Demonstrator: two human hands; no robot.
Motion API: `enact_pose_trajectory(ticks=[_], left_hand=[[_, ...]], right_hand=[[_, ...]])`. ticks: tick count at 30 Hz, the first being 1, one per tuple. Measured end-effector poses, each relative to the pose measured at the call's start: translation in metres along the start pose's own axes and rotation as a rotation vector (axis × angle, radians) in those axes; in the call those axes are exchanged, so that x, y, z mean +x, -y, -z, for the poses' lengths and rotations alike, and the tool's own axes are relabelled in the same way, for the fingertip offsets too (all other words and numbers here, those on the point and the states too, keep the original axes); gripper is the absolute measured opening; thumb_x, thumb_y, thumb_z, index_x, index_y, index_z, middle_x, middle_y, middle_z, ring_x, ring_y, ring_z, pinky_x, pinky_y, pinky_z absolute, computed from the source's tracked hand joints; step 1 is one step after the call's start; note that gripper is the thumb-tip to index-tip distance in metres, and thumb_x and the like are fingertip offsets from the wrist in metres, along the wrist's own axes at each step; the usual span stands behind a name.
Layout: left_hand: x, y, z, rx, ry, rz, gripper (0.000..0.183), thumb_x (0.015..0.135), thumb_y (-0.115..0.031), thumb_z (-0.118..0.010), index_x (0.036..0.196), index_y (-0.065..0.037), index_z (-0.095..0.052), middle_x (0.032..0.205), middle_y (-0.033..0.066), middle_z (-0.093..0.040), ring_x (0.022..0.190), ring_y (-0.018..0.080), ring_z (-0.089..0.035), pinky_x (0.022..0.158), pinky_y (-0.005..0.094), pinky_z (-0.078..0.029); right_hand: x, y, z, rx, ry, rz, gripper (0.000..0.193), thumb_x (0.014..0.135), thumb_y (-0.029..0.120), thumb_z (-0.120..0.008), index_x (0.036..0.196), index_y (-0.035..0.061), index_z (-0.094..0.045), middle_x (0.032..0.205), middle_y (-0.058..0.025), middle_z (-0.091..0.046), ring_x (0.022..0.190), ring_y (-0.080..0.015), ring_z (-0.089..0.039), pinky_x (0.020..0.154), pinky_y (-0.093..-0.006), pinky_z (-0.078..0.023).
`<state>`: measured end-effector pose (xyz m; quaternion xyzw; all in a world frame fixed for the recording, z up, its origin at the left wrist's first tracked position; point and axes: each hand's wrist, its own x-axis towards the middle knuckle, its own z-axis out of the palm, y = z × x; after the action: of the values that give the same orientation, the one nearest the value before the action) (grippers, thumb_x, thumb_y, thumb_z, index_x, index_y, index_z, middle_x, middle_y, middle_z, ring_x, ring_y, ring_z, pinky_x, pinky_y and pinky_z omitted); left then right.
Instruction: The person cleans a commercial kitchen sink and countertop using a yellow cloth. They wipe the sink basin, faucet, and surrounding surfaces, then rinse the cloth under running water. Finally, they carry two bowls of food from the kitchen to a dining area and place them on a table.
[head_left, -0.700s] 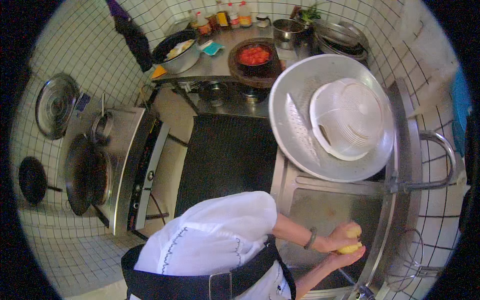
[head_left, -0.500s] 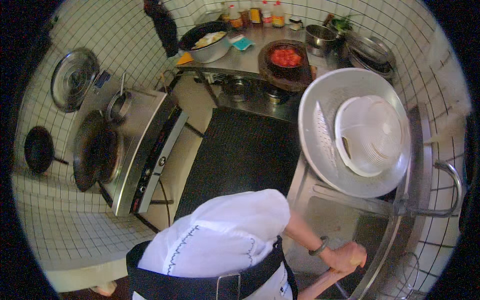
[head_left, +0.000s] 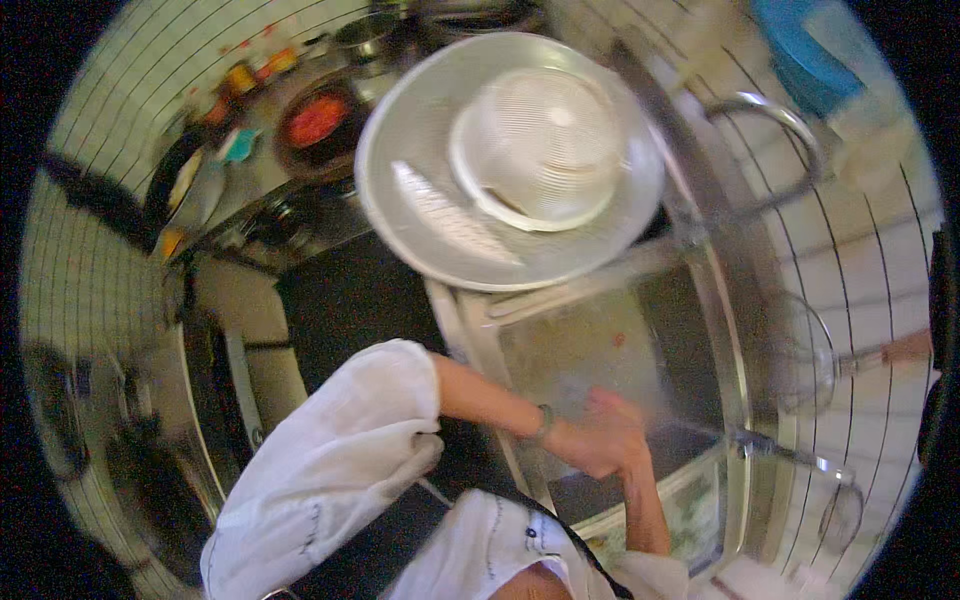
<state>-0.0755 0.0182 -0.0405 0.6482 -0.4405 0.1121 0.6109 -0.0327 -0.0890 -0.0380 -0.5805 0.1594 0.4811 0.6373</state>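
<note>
Over the metal sink (head_left: 560, 345), my left hand (head_left: 585, 447) and my right hand (head_left: 628, 428) are together, overlapping and smeared by motion. Their fingers cannot be made out clearly, nor whether anything lies between them. A bracelet (head_left: 543, 422) circles my left wrist, below a white sleeve (head_left: 350, 420). Close to the hands on the right is a metal tap (head_left: 785, 455), with a blurred streak like water running from its tip toward them. A small reddish bit (head_left: 619, 340) lies in the sink beyond my hands.
A wide metal basin (head_left: 400, 225) rests across the sink's far end, holding an upturned white ribbed basket (head_left: 560, 130) and a pale perforated piece (head_left: 450, 215). Chopped red food (head_left: 315, 120) sits on the far counter. A curved metal pipe (head_left: 800, 130) stands at right.
The view has swung to the right and down. My hands, lower right before, now show nearer the middle, and both forearms are visible over the sink.
</note>
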Motion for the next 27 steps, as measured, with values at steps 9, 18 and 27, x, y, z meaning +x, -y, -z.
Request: enact_pose_trajectory(ticks=[9, 18, 27], left_hand=[[0.025, 0.028, 0.004, -0.033, 0.055, -0.063, 0.015, 0.08, -0.014, -0.06, 0.093, -0.007, -0.064, 0.093, 0.0111, -0.059, 0.094, 0.0294, -0.055, 0.085, 0.0411, -0.044], [0.058, 0.052, 0.045, -1.334, -0.13, 1.131, 0.052, 0.093, -0.039, -0.049, 0.132, -0.007, -0.041, 0.129, 0.0066, -0.05, 0.111, 0.0233, -0.054, 0.091, 0.0379, -0.047], [0.069, 0.054, 0.058, -1.162, -0.32, 1.079, 0.037, 0.091, -0.024, -0.055, 0.12, -0.002, -0.051, 0.116, 0.0089, -0.059, 0.104, 0.0205, -0.059, 0.092, 0.0341, -0.047]], right_hand=[[-0.005, -0.022, 0.06, 0.39, 0.082, 0.426, 0.046, 0.088, 0.033, -0.054, 0.124, 0.0059, -0.046, 0.099, -0.0042, -0.057, 0.087, -0.0176, -0.056, 0.079, -0.0317, -0.049], [-0.059, 0.071, 0.031, 0.315, -0.237, 1.091, 0.061, 0.092, 0.026, -0.051, 0.143, 0.0077, -0.024, 0.14, -0.0157, -0.038, 0.127, -0.0221, -0.038, 0.104, -0.0345, -0.032], [-0.069, 0.052, 0.039, -0.453, -0.847, 0.823, 0.052, 0.098, 0.035, -0.031, 0.146, 0.0225, -0.016, 0.128, -0.0165, -0.052, 0.107, -0.0267, -0.058, 0.087, -0.0358, -0.046]])
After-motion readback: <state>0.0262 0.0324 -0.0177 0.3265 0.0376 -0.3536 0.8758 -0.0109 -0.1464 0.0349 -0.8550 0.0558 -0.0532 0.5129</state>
